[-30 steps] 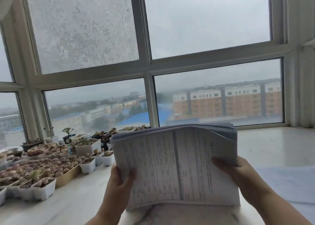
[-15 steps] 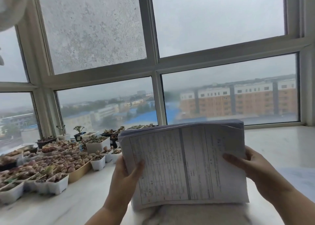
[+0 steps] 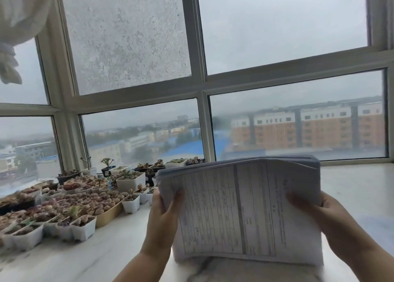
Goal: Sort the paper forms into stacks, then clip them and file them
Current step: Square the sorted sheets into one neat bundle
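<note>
item: thick stack of forms point(image 3: 245, 207), stood on edge on the sill point(image 3: 351, 192); left hand point(image 3: 164, 215) and right hand point(image 3: 319, 215) gripped its side edges; risk: bowed, unclipped sheets could slip and fan out; plant pots point(image 3: 130, 183) near.

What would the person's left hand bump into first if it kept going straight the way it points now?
The left hand already grips the stack of paper forms at its left edge. Carried on forward and up, it would probably reach the white plant pots on the windowsill first, then the window glass; depth is hard to judge.
</note>
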The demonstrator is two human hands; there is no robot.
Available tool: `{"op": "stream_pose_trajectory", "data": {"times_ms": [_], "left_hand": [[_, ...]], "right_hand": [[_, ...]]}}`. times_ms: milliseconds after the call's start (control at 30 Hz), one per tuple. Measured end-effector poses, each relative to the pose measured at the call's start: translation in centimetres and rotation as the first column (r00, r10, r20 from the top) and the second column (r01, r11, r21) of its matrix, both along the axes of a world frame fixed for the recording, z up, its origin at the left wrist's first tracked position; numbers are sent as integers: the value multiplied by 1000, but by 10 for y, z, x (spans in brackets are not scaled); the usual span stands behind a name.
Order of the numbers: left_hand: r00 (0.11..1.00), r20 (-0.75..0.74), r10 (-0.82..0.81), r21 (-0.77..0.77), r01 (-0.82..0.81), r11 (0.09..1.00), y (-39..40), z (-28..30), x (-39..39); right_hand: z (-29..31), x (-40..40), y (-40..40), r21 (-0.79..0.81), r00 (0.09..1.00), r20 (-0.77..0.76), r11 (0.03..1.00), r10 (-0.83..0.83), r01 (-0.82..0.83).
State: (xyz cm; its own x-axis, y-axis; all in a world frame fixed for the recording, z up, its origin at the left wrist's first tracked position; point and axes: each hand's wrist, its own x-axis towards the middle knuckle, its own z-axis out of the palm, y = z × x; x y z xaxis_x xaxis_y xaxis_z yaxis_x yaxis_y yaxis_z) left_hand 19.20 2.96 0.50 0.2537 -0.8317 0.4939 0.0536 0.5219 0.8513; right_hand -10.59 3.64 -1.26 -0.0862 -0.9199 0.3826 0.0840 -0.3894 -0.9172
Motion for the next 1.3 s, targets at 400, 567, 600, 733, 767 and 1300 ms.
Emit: {"op": "stream_pose_trajectory", "data": {"times_ms": [400, 567, 600, 733, 767, 1300], "left_hand": [[974, -221, 44, 82, -26, 996, -3, 43, 2], [964, -265, 34, 241, 32, 970, -10, 63, 5], [967, -252, 36, 267, 33, 963, -11, 65, 4], [967, -239, 84, 360, 8, 933, -10, 74, 5], [968, -235, 87, 379, 9, 925, -11, 75, 6], [886, 443, 138, -4, -152, 988, -12, 65, 31]], "right_hand": [[5, 7, 7, 34, 999, 0, 998, 52, -52], [6, 9, 9, 34, 999, 11, 998, 48, -49], [7, 9, 9, 29, 999, 14, 999, 39, -40], [7, 11, 11, 26, 999, 25, 999, 44, -44], [7, 11, 11, 26, 999, 22, 999, 42, -42], [6, 10, 10, 67, 999, 23, 997, 43, -44]]}}
